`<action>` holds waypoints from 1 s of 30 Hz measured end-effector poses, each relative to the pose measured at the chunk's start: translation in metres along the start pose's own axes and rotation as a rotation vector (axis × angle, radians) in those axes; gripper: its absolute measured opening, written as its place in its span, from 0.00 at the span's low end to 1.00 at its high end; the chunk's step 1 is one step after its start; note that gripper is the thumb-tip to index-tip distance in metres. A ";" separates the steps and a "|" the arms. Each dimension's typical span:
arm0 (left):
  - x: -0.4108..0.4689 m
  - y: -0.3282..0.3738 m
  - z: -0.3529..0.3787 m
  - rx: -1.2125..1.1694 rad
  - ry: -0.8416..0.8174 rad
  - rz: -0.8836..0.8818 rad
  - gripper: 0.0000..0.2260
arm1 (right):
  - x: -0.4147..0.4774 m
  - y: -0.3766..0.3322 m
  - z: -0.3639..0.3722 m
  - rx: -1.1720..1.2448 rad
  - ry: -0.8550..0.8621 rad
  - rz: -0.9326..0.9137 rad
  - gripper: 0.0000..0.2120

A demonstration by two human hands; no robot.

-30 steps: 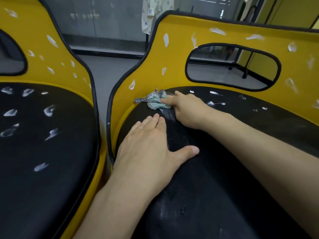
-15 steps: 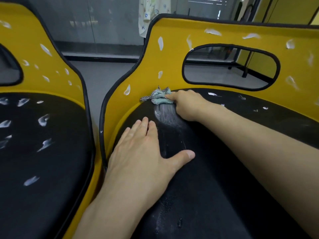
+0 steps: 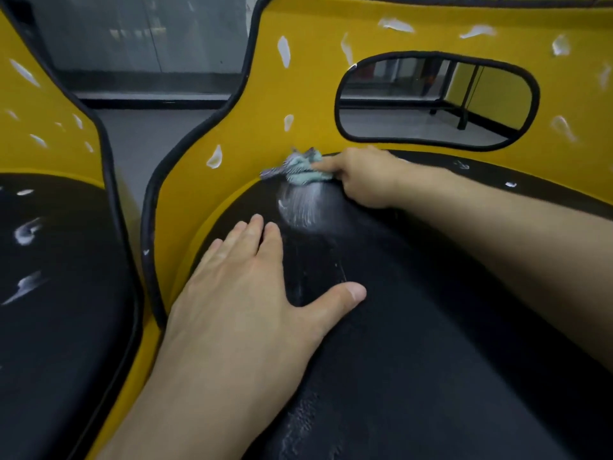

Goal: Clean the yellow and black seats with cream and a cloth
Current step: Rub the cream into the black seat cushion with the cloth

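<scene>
Gripping cloth (image 3: 300, 171), right hand (image 3: 363, 179); left hand (image 3: 242, 293) flat on seat (image 3: 431, 327).

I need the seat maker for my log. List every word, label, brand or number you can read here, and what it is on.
None can be read.
The right seat, left seat and cloth bear no print, only cream dabs.
The glass behind shows nothing legible.

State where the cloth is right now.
Head view: the cloth is bunched in the right hand at the back left of the right-hand seat's black cushion, against the yellow backrest, just above a white cream smear.
</scene>
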State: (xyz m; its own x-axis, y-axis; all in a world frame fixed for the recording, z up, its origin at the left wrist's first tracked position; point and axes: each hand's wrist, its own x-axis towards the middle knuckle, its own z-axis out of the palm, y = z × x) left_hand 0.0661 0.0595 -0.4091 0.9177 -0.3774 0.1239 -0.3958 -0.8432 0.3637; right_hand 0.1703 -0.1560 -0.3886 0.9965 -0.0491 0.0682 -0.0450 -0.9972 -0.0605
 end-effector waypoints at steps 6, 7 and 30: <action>0.001 0.000 0.003 -0.019 0.005 -0.002 0.51 | -0.002 -0.004 0.003 0.022 0.023 0.013 0.27; 0.002 -0.001 0.004 -0.016 0.004 -0.003 0.51 | -0.016 -0.004 0.003 0.035 0.013 -0.044 0.26; 0.007 0.002 0.001 0.092 -0.069 -0.001 0.53 | -0.062 0.014 -0.002 0.094 -0.040 -0.304 0.28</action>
State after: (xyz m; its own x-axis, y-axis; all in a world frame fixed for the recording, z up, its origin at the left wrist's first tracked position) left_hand 0.0716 0.0545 -0.4088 0.9149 -0.3994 0.0587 -0.3993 -0.8740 0.2770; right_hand 0.1074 -0.1673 -0.3920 0.9654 0.2544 0.0577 0.2600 -0.9561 -0.1350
